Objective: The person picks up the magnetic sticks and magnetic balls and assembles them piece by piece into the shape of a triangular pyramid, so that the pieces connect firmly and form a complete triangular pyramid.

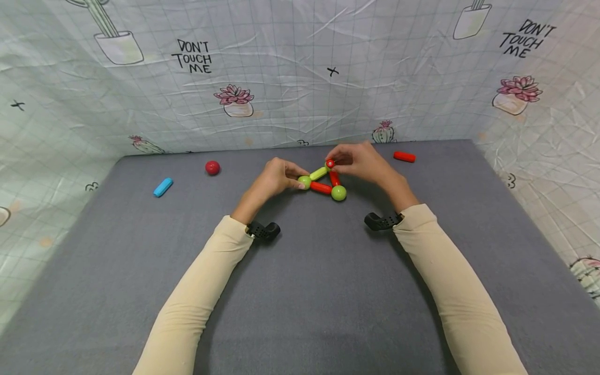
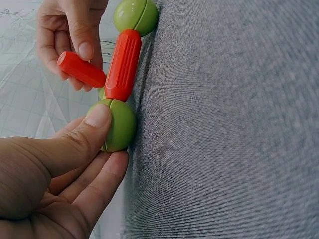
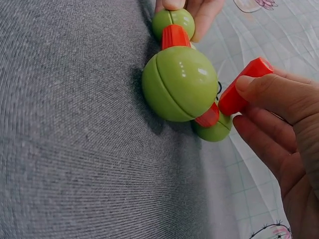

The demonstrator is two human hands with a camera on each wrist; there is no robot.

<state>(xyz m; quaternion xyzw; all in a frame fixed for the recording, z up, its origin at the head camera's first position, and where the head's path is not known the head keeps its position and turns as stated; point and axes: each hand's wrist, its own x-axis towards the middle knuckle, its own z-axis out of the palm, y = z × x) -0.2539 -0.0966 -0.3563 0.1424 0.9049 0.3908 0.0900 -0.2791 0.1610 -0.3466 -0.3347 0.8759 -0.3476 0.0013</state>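
On the grey table lies a triangle of green balls joined by rods. My left hand (image 1: 276,176) pinches its left green ball (image 2: 119,124) between thumb and fingers. With thumb and fingertips, my right hand (image 1: 363,162) grips a loose-ended red rod (image 3: 244,87) that stands up at the far green ball (image 3: 214,132). Whether that rod is seated in the ball cannot be told. A second red rod (image 2: 123,64) links the left ball to the front green ball (image 1: 339,193). Another red rod (image 1: 335,178) and a lime rod (image 1: 320,173) form the other sides.
To the left lie a red ball (image 1: 212,167) and a blue rod (image 1: 163,187). A separate red rod (image 1: 404,157) rests near the back edge, right of my right hand. A printed cloth (image 1: 290,67) hangs behind the table (image 1: 300,291).
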